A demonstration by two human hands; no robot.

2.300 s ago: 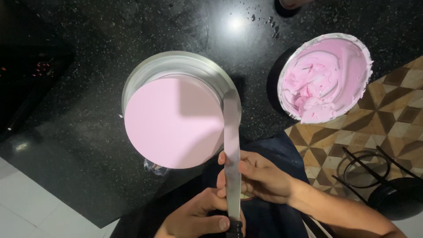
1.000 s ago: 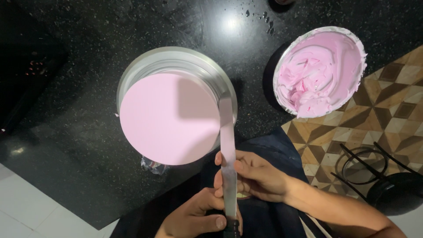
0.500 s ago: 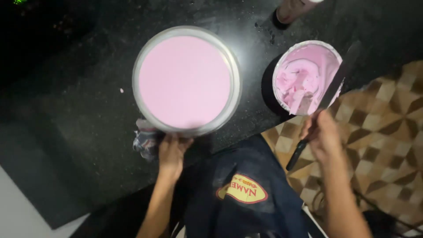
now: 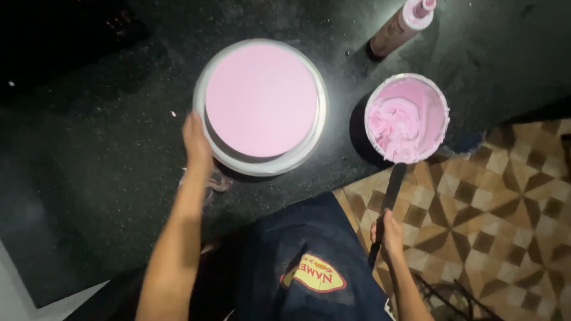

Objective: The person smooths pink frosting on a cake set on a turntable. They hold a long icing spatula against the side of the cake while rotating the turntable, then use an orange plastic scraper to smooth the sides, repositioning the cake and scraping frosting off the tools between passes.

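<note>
A round cake with smooth pink icing [image 4: 260, 98] sits on a white turntable [image 4: 318, 137] on the black speckled counter. My left hand [image 4: 195, 138] rests against the turntable's left rim. My right hand [image 4: 388, 233] grips the dark handle of a long spatula [image 4: 393, 185], whose blade points up toward a white bowl [image 4: 441, 138] of pink frosting [image 4: 404, 122] at the counter's edge. The blade tip lies just below the bowl's rim.
A pink-capped bottle [image 4: 404, 25] stands behind the bowl. A crumpled cloth [image 4: 217, 181] lies beneath the turntable's front. Patterned brown floor tiles [image 4: 505, 214] and a dark wire frame [image 4: 452, 297] are to the right. My dark apron [image 4: 309, 261] fills the lower middle.
The spatula left the cake's side; my right hand carried it right toward the frosting bowl and now holds it lower. My left hand let go of the handle and moved to the turntable's left rim.
</note>
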